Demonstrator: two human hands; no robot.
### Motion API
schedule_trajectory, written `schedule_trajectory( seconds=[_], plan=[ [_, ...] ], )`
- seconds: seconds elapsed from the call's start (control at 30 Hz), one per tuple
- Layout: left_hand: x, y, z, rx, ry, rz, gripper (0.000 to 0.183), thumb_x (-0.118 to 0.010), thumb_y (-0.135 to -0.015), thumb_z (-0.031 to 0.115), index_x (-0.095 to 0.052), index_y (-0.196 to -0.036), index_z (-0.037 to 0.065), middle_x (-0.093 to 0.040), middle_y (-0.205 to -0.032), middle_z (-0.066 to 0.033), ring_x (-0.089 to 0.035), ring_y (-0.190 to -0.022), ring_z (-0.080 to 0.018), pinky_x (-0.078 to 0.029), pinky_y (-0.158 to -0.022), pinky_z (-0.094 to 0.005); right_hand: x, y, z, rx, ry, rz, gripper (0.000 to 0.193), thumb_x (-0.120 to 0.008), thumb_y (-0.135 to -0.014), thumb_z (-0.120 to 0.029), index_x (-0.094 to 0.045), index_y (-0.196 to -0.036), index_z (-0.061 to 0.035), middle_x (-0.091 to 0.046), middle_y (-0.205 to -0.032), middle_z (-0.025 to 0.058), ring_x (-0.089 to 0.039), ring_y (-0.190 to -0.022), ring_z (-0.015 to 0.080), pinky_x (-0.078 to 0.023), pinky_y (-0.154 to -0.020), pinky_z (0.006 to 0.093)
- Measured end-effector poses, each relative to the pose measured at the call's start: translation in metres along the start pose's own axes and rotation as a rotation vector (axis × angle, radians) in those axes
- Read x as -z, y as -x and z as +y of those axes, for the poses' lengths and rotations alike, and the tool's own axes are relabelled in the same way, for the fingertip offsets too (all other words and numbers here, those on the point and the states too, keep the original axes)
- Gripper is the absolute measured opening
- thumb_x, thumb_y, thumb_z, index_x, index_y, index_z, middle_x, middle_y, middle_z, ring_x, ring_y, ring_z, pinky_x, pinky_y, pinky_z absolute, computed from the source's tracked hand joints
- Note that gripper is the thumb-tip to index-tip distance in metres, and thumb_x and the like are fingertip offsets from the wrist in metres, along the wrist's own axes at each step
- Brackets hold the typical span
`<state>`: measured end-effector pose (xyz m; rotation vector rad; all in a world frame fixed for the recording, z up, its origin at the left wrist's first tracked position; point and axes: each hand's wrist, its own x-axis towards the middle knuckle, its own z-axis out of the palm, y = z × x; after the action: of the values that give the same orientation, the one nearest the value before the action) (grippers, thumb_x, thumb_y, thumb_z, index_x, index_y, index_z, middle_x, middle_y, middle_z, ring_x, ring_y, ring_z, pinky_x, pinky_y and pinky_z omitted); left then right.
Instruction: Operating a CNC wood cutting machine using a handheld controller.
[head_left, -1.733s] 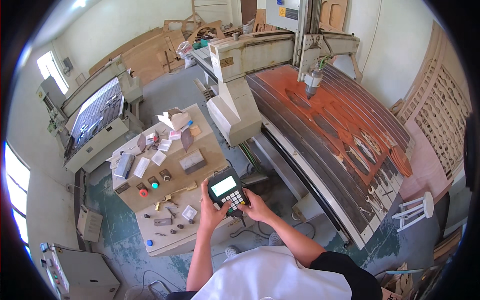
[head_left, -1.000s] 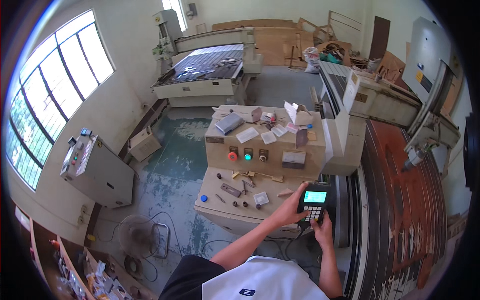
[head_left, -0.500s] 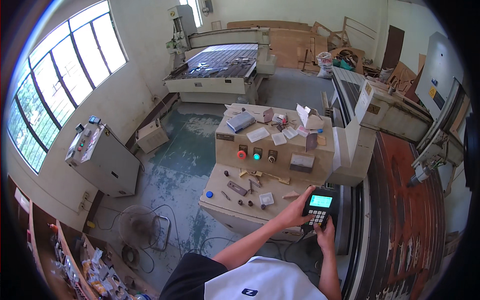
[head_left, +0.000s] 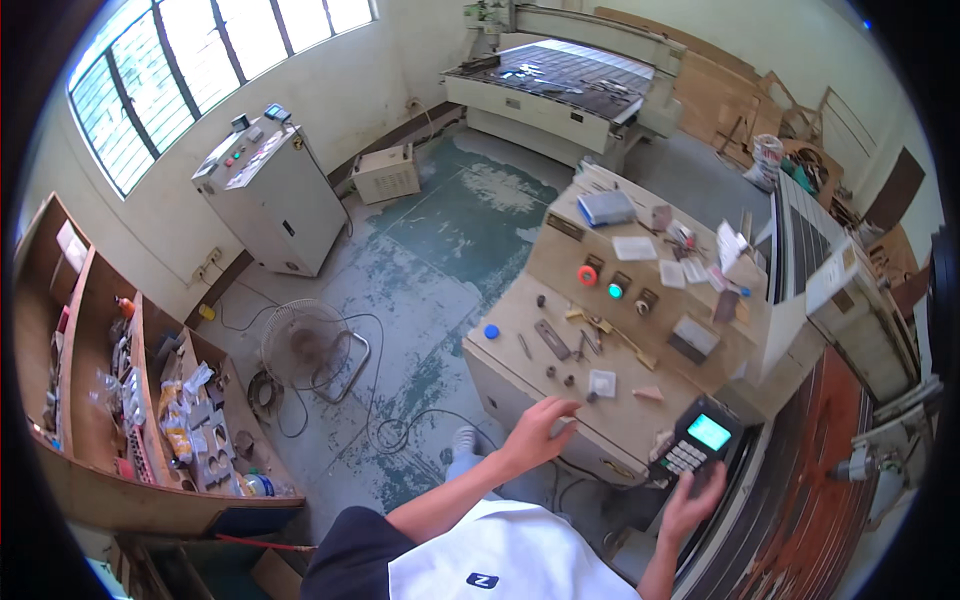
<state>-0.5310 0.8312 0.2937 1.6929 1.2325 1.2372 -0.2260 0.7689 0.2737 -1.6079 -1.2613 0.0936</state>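
A black handheld keypad controller (head_left: pixel 695 441) with a lit cyan screen sits at the right front corner of the beige control cabinet (head_left: pixel 505 385). Just below its lower edge is my right hand (head_left: pixel 690 502), thumb and fingers apart; whether a fingertip still touches it I cannot tell. My left hand (head_left: pixel 540 437) hovers in front of the cabinet's front edge, fingers loosely bent, thumb apart, holding nothing. Near it on the cabinet top lie a small clear plastic box (head_left: pixel 602 384), several dark collet-like parts and a flat grey metal piece (head_left: pixel 551 340).
A red stop button (head_left: pixel 587 275) and a lit green button (head_left: pixel 615 291) are on the cabinet's raised panel. At right lies a machine bed (head_left: pixel 800 470). To the left stand a floor fan (head_left: pixel 305 345) with loose cables, a wooden shelf (head_left: pixel 150 400) of parts, and another control cabinet (head_left: pixel 270 205).
My left hand has come off the keypad and moved left. The right hand has loosened its grip, fingers spreading below the controller. The view has turned left.
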Motion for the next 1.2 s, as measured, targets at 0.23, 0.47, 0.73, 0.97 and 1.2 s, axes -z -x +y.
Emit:
schedule_trajectory(
  seconds=[0.23, 0.47, 0.73, 0.97, 1.2],
  plan=[
    [0.126, 0.009, -0.084, 0.08, -0.105, 0.381, 0.015, -0.068, -0.082, 0.001, -0.066, -0.097, 0.0, -0.065, -0.08, -0.0123, -0.066, -0.073, -0.0242, -0.052, -0.066, -0.0337, -0.066, -0.008, -0.149, 0.318, -0.138, -0.027, 0.027, -0.053, -0.094, -0.003, -0.051, -0.12, 0.0055, -0.052, -0.117, 0.015, -0.052, -0.107, 0.0228, -0.042, -0.096, 0.0346],
    [0.281, -0.045, -0.141, 0.128, -0.174, 0.302, 0.007, -0.072, -0.082, 0.005, -0.068, -0.081, 0.001, -0.064, -0.074, -0.0117, -0.063, -0.065, -0.0244, -0.049, -0.06, -0.0347, -0.255, 0.008, -0.274, 0.142, -0.314, -0.366, 0.019, -0.057, -0.09, -0.001, -0.057, -0.108, 0.0054, -0.06, -0.093, 0.0091, -0.057, -0.084, 0.0147, -0.047, -0.081, 0.0284],
    [0.409, -0.092, -0.211, 0.278, -0.211, 0.193, 0.009, -0.07, -0.082, 0.007, -0.069, -0.088, 0.001, -0.069, -0.087, -0.0133, -0.067, -0.079, -0.0261, -0.052, -0.065, -0.0336, -0.407, 0.001, -0.344, 0.096, -0.318, -0.425, 0.019, -0.064, -0.082, -0.005, -0.061, -0.099, 0.0028, -0.063, -0.082, 0.0126, -0.062, -0.075, 0.0242, -0.05, -0.071, 0.0347],
    [0.488, -0.183, -0.291, 0.384, -0.242, 0.095, 0.02, -0.069, -0.083, 0.009, -0.069, -0.102, 0.003, -0.069, -0.095, -0.0132, -0.068, -0.084, -0.0254, -0.053, -0.065, -0.0327, -0.534, -0.032, -0.357, -0.038, -0.361, -0.417, 0.018, -0.062, -0.087, -0.004, -0.059, -0.102, 0.005, -0.06, -0.091, 0.01, -0.06, -0.081, 0.0161, -0.051, -0.075, 0.0291],
    [0.588, -0.31, -0.472, 0.596, -0.373, -0.094, 0.03, -0.07, -0.082, 0.015, -0.067, -0.109, 0.002, -0.07, -0.099, -0.0161, -0.07, -0.091, -0.0265, -0.054, -0.076, -0.0351, -0.731, -0.119, -0.371, -0.043, -0.361, -0.334, 0.017, -0.065, -0.084, -0.007, -0.063, -0.098, 0.0029, -0.063, -0.084, 0.0114, -0.064, -0.075, 0.0211, -0.053, -0.07, 0.0319]
  ],
)
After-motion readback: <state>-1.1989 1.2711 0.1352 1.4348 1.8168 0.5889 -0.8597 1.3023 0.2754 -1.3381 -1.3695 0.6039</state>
